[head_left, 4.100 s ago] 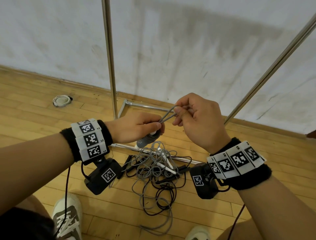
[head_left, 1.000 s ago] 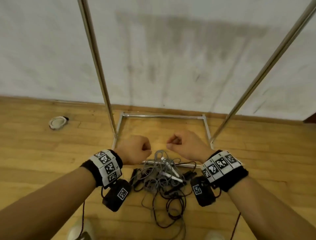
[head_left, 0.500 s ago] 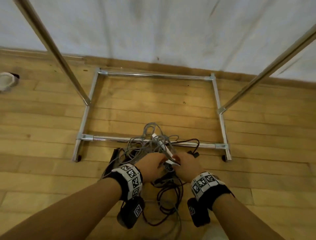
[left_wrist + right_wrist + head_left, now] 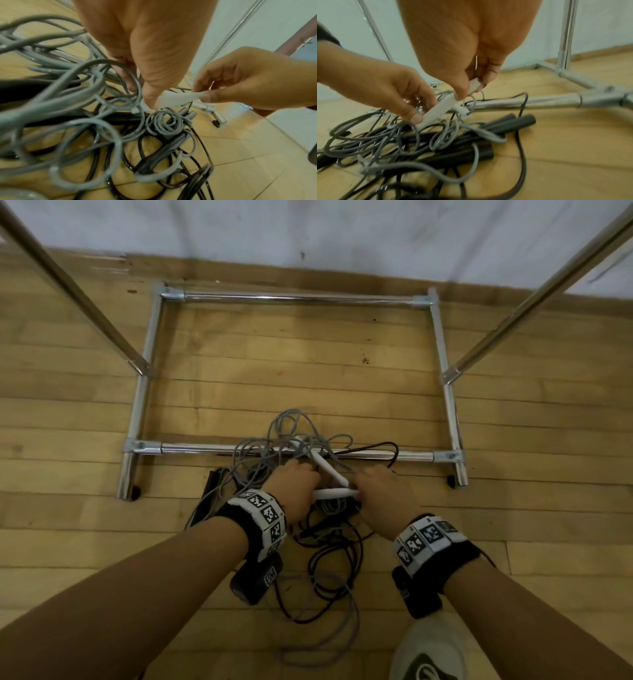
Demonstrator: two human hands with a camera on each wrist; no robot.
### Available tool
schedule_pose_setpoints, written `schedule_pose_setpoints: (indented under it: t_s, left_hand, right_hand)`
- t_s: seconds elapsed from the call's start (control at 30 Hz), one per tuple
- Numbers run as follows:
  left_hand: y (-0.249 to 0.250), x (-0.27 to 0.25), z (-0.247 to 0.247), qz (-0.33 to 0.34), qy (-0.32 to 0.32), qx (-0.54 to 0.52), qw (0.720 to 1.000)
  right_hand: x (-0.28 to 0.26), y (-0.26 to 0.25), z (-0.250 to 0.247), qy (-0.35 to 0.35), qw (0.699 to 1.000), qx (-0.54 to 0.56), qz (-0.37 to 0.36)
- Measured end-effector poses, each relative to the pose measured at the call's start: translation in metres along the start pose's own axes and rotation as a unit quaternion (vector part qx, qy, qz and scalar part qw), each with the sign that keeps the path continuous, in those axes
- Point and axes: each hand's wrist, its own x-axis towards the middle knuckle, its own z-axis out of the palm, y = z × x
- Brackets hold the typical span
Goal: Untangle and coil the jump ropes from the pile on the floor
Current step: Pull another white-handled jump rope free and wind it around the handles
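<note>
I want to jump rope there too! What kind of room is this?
Probably a gym or exercise room, though I can't be sure. The floor is pale wooden strips, jump ropes lie in a tangled pile, and a bare metal rack stands by a plain white wall.

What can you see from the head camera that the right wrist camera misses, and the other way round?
Only the head view shows the whole rectangular chrome floor frame, both tagged wristbands and a white shoe. Only the right wrist view shows the thick black cylindrical handles. Both show the two hands pinching one slim white plastic handle above the tangled grey and black ropes.
</note>
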Motion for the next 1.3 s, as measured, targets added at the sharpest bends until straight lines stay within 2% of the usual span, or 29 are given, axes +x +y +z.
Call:
schedule_pose_setpoints:
  t_s: [0.17, 0.27, 0.37, 0.47, 0.57, 0.67, 0.73, 0.87, 1.0, 1.07, 1.13, 1.2, 1.3]
  left_hand:
    - [0.000, -0.020, -0.011, 0.030, 0.037, -0.048, 0.998]
    - [0.005, -0.036, -0.022, 0.021, 0.061, -0.158, 0.985]
    - [0.007, -0.053, -0.034, 0.011, 0.072, -0.204, 0.976]
    - [0.007, -0.072, -0.051, -0.011, 0.086, -0.193, 0.977]
    - [0.009, -0.092, -0.073, -0.041, 0.136, -0.182, 0.973]
    - [0.020, -0.113, -0.092, -0.042, 0.166, -0.190, 0.967]
    - [0.033, -0.128, -0.101, -0.028, 0.194, -0.197, 0.961]
    - [0.065, -0.159, -0.118, -0.011, 0.238, -0.239, 0.941]
    - [0.084, -0.196, -0.140, 0.052, 0.256, -0.227, 0.938]
    - [0.085, -0.211, -0.157, 0.057, 0.300, -0.218, 0.927]
    - [0.082, -0.223, -0.175, 0.031, 0.361, -0.216, 0.907]
    - [0.081, -0.234, -0.192, 0.028, 0.395, -0.215, 0.893]
    - [0.091, -0.250, -0.215, 0.061, 0.418, -0.224, 0.878]
  right_hand:
    - [-0.021, 0.007, -0.042, 0.051, 0.995, 0.047, -0.066]
    - [-0.027, 0.001, -0.057, 0.086, 0.989, 0.092, -0.075]
    - [-0.030, 0.001, -0.066, 0.081, 0.990, 0.094, -0.069]
    - [-0.042, -0.001, -0.072, 0.135, 0.985, 0.087, -0.065]
    - [-0.052, -0.016, -0.081, 0.205, 0.973, 0.092, -0.050]
    - [-0.059, -0.041, -0.102, 0.182, 0.974, 0.135, -0.018]
    - [-0.064, -0.061, -0.119, 0.197, 0.968, 0.155, 0.003]
    - [-0.080, -0.092, -0.156, 0.251, 0.926, 0.279, 0.040]
    - [-0.106, -0.111, -0.189, 0.257, 0.883, 0.391, 0.042]
    - [-0.119, -0.116, -0.204, 0.263, 0.874, 0.405, 0.046]
    - [-0.133, -0.120, -0.218, 0.268, 0.866, 0.420, 0.044]
    - [-0.149, -0.126, -0.230, 0.270, 0.865, 0.422, 0.029]
    - [-0.173, -0.140, -0.247, 0.292, 0.885, 0.361, -0.019]
